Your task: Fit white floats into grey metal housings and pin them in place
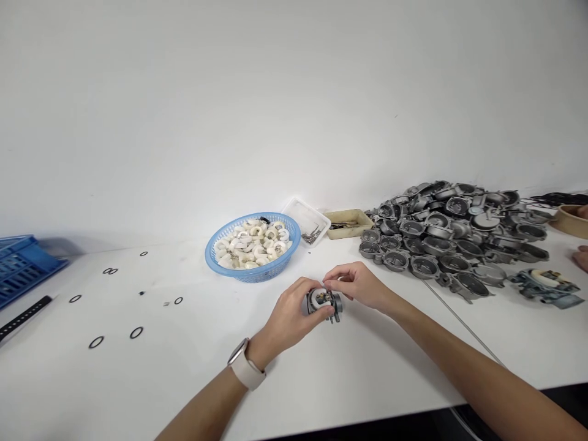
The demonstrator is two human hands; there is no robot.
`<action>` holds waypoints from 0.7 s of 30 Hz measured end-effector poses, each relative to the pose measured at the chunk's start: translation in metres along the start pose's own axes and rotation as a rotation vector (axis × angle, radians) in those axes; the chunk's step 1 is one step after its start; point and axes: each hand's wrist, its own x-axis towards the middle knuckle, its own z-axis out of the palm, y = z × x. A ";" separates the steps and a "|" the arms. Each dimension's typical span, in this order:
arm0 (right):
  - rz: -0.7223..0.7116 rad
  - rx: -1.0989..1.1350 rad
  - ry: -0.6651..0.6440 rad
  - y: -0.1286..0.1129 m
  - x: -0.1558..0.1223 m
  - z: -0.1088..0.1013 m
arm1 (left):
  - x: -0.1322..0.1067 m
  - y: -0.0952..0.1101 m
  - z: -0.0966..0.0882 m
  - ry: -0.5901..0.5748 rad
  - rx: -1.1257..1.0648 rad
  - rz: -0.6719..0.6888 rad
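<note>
A grey metal carburetor [339, 304] rests on the white table, its open side facing up. Inside it sits a white plastic float [316, 300] with brass parts in the middle. My left hand [291, 313], with a watch on the wrist, is wrapped round the carburetor from the left. At its far edge my right hand [357, 285] has thumb and forefinger closed in a pinch. Whatever those fingertips hold is too small or hidden to make out.
Beyond my hands stand a blue basket [209, 260] of white floats, a white tray [298, 214] with metal pins and a yellowish box [353, 231]. Metal bowls [425, 266] are heaped at right, near another carburetor [546, 288] and a person's hand [582, 257]. Black rings [136, 332] lie left.
</note>
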 end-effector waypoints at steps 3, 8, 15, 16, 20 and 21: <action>0.009 0.018 0.017 0.000 0.000 0.000 | 0.000 0.000 0.000 0.000 0.005 -0.004; 0.011 0.045 0.018 0.000 0.001 -0.001 | 0.000 0.001 0.000 0.002 0.010 -0.013; -0.079 -0.028 0.064 0.003 0.001 0.001 | 0.000 0.001 0.001 0.005 0.023 -0.012; -0.084 -0.053 0.071 0.003 0.000 0.002 | 0.000 0.001 0.001 0.006 0.024 -0.012; -0.079 -0.092 0.071 0.001 -0.002 0.002 | 0.000 0.001 0.002 0.005 0.019 -0.004; -0.070 -0.074 0.060 0.001 -0.002 0.001 | 0.000 0.001 0.002 0.004 0.019 -0.003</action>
